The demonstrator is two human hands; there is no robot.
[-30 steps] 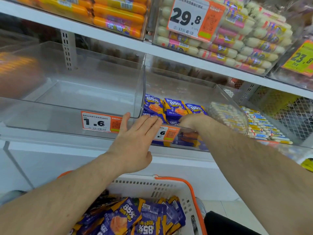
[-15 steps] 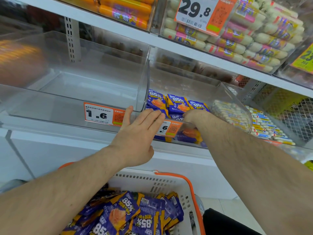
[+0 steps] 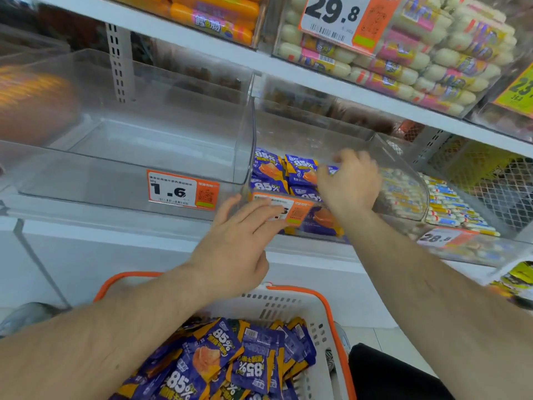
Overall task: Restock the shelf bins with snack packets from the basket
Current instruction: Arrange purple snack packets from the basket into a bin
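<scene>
The purple snack packets (image 3: 284,173) marked "85%" stand in rows inside the clear shelf bin (image 3: 403,166) in the middle of the shelf, and more of the same packets (image 3: 227,362) lie heaped in the white basket (image 3: 291,304) with orange handles at the bottom of the view. The right hand (image 3: 350,183) reaches over the bin's front wall and rests among the packets, its fingers curled down onto them; whether it actually pinches one cannot be told from this angle. The left hand (image 3: 239,241) is flat and relaxed, its straight fingers lying against the bin's front wall, over the orange price tag (image 3: 297,212) there, holding nothing. Just left of this bin sits a second clear bin (image 3: 138,157) with a tag reading 1.6 (image 3: 182,189) on its front. To the right, another bin holds pale wrapped sticks (image 3: 450,203). On the shelf above, orange sausages (image 3: 213,15) lie beside pale wrapped sausages (image 3: 427,62) behind a 29.8 price tag (image 3: 343,20).
</scene>
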